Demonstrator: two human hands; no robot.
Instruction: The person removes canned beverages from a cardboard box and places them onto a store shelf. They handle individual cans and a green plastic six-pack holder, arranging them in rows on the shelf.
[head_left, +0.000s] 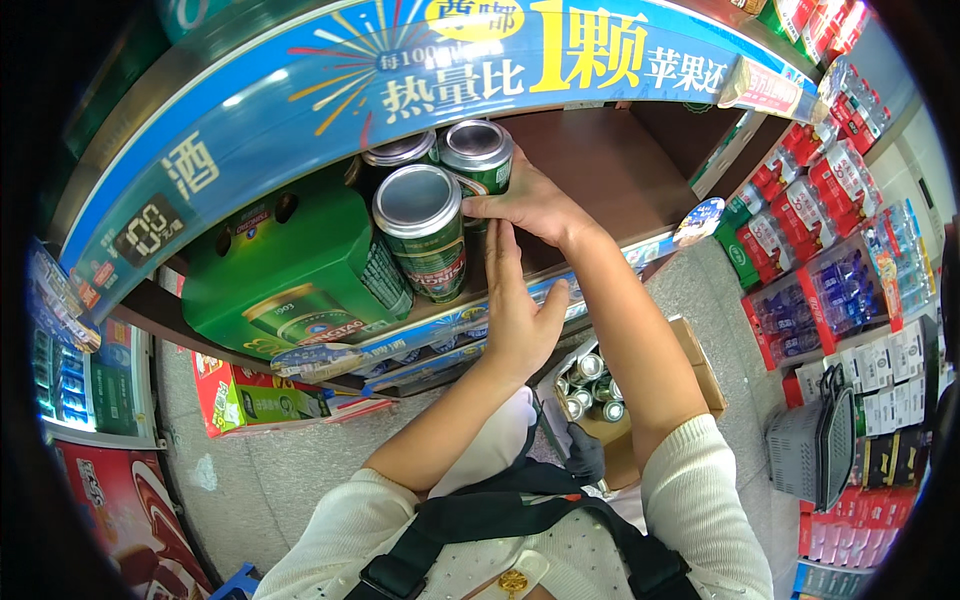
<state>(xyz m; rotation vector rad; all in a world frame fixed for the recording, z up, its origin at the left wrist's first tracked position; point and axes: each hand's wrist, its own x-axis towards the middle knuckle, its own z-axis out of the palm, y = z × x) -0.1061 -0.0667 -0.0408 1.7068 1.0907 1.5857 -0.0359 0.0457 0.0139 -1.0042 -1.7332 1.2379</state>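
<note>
My right hand (544, 199) curves around a green beer can (491, 178) on the brown shelf, its thumb across the can's front. My left hand (521, 315) is held flat just in front, fingers straight and together, thumb apart; its fingertips reach the right hand's thumb and the can's lower part. A second green Tsingtao can (424, 240) stands closer to the shelf's front edge. Behind it shows the silver top of another can (400, 150), mostly hidden. Left of the cans sits a green Tsingtao carton (292, 262).
A blue printed sign strip (330, 82) overhangs the shelf (592, 157). Below, a cardboard box (701, 367) on the floor holds several cans (592, 386), with a dark grey item (585, 454) beside it. Grey baskets (814, 442) and bottle packs (810, 202) stand right.
</note>
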